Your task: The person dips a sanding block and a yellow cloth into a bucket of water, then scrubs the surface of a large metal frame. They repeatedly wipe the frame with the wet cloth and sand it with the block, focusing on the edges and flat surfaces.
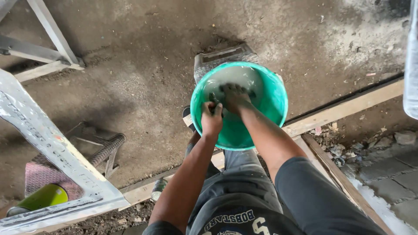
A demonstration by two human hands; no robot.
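Clothing: lowest centre of the frame, a dark shirt (pixel 244 219) with pale printed lettering, and grey trousers above it.
Left hand: the left hand (pixel 211 118) sits at the near-left rim of the bucket, fingers curled shut around a small dark object I cannot make out.
Right hand: the right hand (pixel 235 96) lies deeper in, just beyond the left, fingers spread flat and pressed on the bucket's pale, wet inside; it grips nothing.
Bucket: the teal bucket (pixel 274 102) stands at centre frame, mouth up, directly ahead of both forearms; the right hand reaches further into it.
Key relation: the bucket floor lies up-frame and below both hands, which nearly touch each other over the near wall.
Support: a grey woven stool (pixel 226 56) shows under the bucket's far rim.
Lower left: a silver ladder rail (pixel 48 143) runs diagonally; beneath it a lime-green cylinder (pixel 41 198) lies on a pinkish woven seat (pixel 39 176).
Right: a wooden plank (pixel 348 106) crosses diagonally, rubble beside it.
Far: bare concrete floor (pixel 143 52) fills the upper frame.
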